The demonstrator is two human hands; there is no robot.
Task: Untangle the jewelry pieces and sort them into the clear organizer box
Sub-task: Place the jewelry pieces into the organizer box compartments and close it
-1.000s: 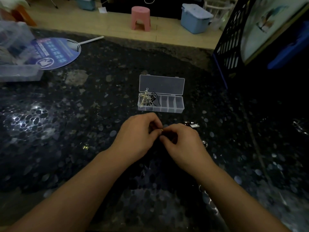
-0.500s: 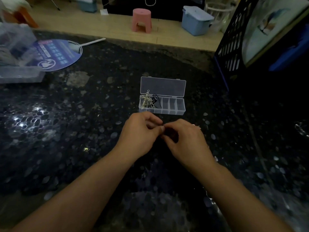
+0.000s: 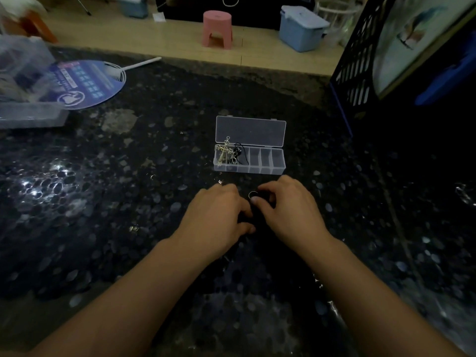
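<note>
Small gold-coloured metal ring [image 3: 253,194]: lay at the centre of the view, between the two hands, just off the tip of the right thumb; touching or merely beside, could not be told.
Left hand [image 3: 216,217]: rested knuckles-up at 9 o'clock of the ring, fingers curled under; whether they pinched anything could not be told.
Right hand [image 3: 291,210]: sat at 3 o'clock of the ring, fingers curled, thumb stretched toward it.
Clear plastic compartmented organizer box [image 3: 277,163]: stood at 12 o'clock of the hands, near them, lid raised.
Silver cross pendant [image 3: 224,150]: stuck up out of the box's leftmost compartment, beside a black cord [image 3: 240,154].
Dark speckled stone tabletop [image 3: 128,202]: lay under everything.
Round blue paper fan [image 3: 85,85]: lay at 10 o'clock, well apart.
Pink plastic stool [image 3: 217,28]: stood on the floor at 12 o'clock, beyond the table.
</note>
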